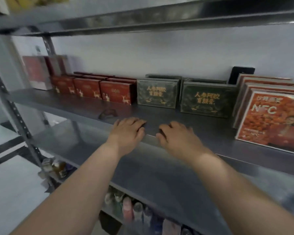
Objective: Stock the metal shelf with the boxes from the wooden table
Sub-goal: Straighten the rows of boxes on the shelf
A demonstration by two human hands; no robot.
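The grey metal shelf [176, 119] runs across the view, with boxes lined up along its back. Red boxes with gold deer [115, 93] stand left of centre. Two dark green boxes with gold lettering [157, 94] [206, 100] stand in the middle. At the right leans a stack of orange NFC boxes [271, 116]. My left hand [128, 131] and my right hand [174, 134] lie side by side over the shelf's front edge, fingers loosely curled, holding nothing. Both are well in front of the green boxes.
Taller red and white boxes [36, 72] stand at the far left by the perforated upright [15, 114]. Another shelf board [143, 19] hangs overhead. Bottles [127, 207] fill a lower shelf. A black object [241, 74] leans against the wall behind the boxes.
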